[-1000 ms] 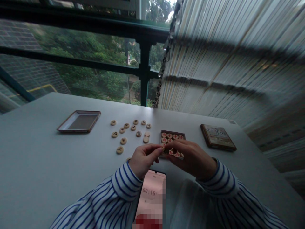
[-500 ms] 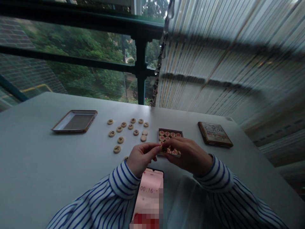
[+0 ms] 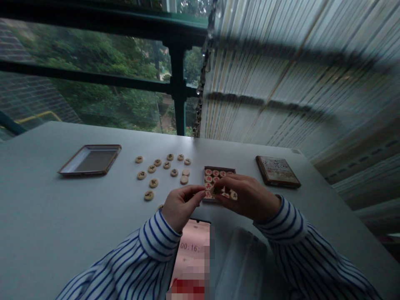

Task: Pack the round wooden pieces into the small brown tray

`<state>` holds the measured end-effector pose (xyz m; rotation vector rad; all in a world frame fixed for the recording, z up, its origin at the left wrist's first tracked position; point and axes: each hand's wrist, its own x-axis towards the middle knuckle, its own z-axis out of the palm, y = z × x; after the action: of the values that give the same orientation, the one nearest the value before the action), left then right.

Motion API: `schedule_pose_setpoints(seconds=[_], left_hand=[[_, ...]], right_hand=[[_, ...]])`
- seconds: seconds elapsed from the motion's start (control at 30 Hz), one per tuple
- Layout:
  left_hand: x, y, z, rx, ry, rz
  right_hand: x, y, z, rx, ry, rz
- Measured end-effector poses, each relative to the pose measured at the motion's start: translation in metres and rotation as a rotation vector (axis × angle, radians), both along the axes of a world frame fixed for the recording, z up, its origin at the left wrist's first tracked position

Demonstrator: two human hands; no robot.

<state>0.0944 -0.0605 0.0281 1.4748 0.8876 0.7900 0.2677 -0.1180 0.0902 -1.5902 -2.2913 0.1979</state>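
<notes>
A small square box (image 3: pixel 220 168) holds rows of round xiangqi pieces, mostly with red characters. Over its near part, my right hand (image 3: pixel 246 196) pinches a xiangqi piece (image 3: pixel 214 191) with a dark mark between thumb and fingers, hiding some of the pieces below. At the box's left near edge is my left hand (image 3: pixel 181 204), its thumb and index finger closed together; whether anything is between the tips is hidden. Left of the box, several loose dark-marked xiangqi pieces (image 3: pixel 153 183) lie scattered, along with two blank-faced discs (image 3: pixel 184 179).
An open tray-like lid (image 3: pixel 83 172) lies at the far left, and a closed decorated box (image 3: pixel 276 170) on the right. A phone (image 3: pixel 190 248) showing a timer is below my left hand. Beside it lies a clear plastic wrapper (image 3: pixel 242 262). A window and string curtain rise behind the table.
The dark-marked piece, at both hands' fingertips before, is now in my right hand's pinch. My left fingertips have come slightly away from it. The whole view has shifted a little.
</notes>
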Motion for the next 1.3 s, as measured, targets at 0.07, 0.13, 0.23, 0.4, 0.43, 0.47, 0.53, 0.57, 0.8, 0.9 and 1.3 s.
schedule_pose_setpoints(seconds=[0.07,0.13,0.23,0.4,0.43,0.47,0.53,0.57,0.8,0.9,1.3], left_hand=[[-0.002,0.002,-0.004,0.134,0.086,0.024],[-0.004,0.003,-0.007,0.264,0.162,0.034],[-0.005,0.005,-0.009,0.402,0.223,0.021],[-0.004,0.007,-0.013,0.512,0.251,-0.044],[-0.004,0.007,-0.014,0.519,0.251,-0.049],[-0.004,0.008,-0.015,0.528,0.254,-0.051],[-0.004,0.009,-0.018,0.566,0.271,-0.059],[-0.004,0.01,-0.02,0.594,0.286,-0.062],[-0.003,0.01,-0.024,0.734,0.368,-0.046],[-0.003,0.01,-0.024,0.756,0.373,-0.043],[-0.003,0.009,-0.023,0.772,0.382,-0.049]], right_hand=[[0.005,0.001,0.002,-0.01,-0.024,-0.037],[0.011,0.001,0.005,-0.021,-0.039,-0.056],[0.019,0.0,0.008,-0.031,-0.055,-0.07],[0.03,-0.001,0.008,-0.072,-0.134,-0.128],[0.031,-0.001,0.007,-0.086,-0.157,-0.142],[0.032,-0.001,0.006,-0.101,-0.18,-0.153],[0.032,0.0,0.005,-0.135,-0.221,-0.162],[0.032,0.001,0.004,-0.15,-0.235,-0.157],[0.031,0.005,-0.004,-0.224,-0.321,-0.114],[0.031,0.006,-0.008,-0.226,-0.322,-0.094],[0.035,0.01,-0.018,-0.186,-0.282,-0.036]])
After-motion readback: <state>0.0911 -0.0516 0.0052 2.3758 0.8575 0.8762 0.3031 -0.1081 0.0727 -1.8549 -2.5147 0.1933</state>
